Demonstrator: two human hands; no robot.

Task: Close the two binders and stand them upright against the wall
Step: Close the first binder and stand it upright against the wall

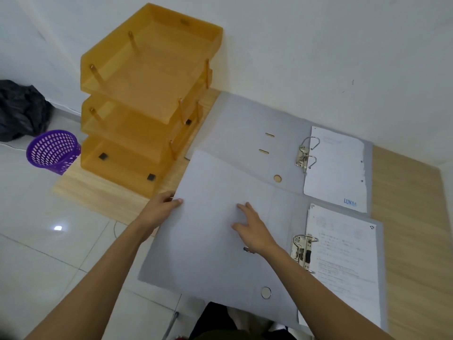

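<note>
Near binder [215,253]: open, grey, lying flat at the tabletop's front edge, left cover hanging out past the edge toward the camera; printed sheet [343,261] on its right half, ring clip [302,251] in the middle.
Left hand [161,207]: at the near binder's left cover edge, far corner; thumb on top, fingers curled under, grip pinching the cover edge.
Right hand [252,229]: flat on the inside of the same cover, fingers spread, palm down, grip not closed on anything; wrist just left of the ring clip.
Far binder [247,133]: open, grey, flat on the tabletop, its far edge near the wall [318,57]; white sheet [335,168] with blue lettering on the right half, metal rings [307,153] standing up.
Overlap: near binder's left cover lies over the far binder's near left corner.
Tabletop [411,217]: light wood, bare strip to the right of both binders.
Tray stack [147,94]: orange see-through, three tiers, just left of the far binder, close beside its left cover edge.
Basket [52,150]: purple, mesh, on the floor left of the tray stack.
Black bag [22,109]: crumpled, on the floor by the left wall.
Floor [49,253]: white tiles, glossy.
Task state: both binders open, neither upright.
</note>
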